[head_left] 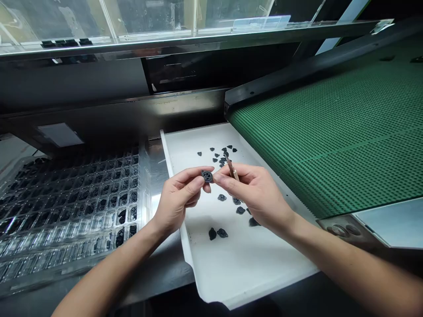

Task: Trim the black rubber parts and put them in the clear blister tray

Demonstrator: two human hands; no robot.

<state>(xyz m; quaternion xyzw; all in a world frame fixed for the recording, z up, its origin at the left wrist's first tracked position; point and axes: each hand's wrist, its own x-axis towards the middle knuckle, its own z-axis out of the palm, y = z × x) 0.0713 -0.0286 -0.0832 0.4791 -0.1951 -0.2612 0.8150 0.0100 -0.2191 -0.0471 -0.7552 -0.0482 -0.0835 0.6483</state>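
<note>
Near the middle of the frame, your left hand and your right hand meet above the white tray. Between them you hold a small round black part: the thumb and forefinger of your left hand pinch it from the left, and the fingers of your right hand touch its right edge. Your right hand also grips a slim tool, whose tip points up and away from you, just right of the part.

Below your hands, several loose black parts lie on the tray floor, and a further scatter of small black pieces sits towards the tray's far end, above your fingertips in the frame.

At the left of the frame, a clear moulded tray with rows of pockets rests on the steel tabletop; many of its pockets hold black parts. The right side of the frame is filled by a green ribbed conveyor belt, running just beside the white tray's right wall.
</note>
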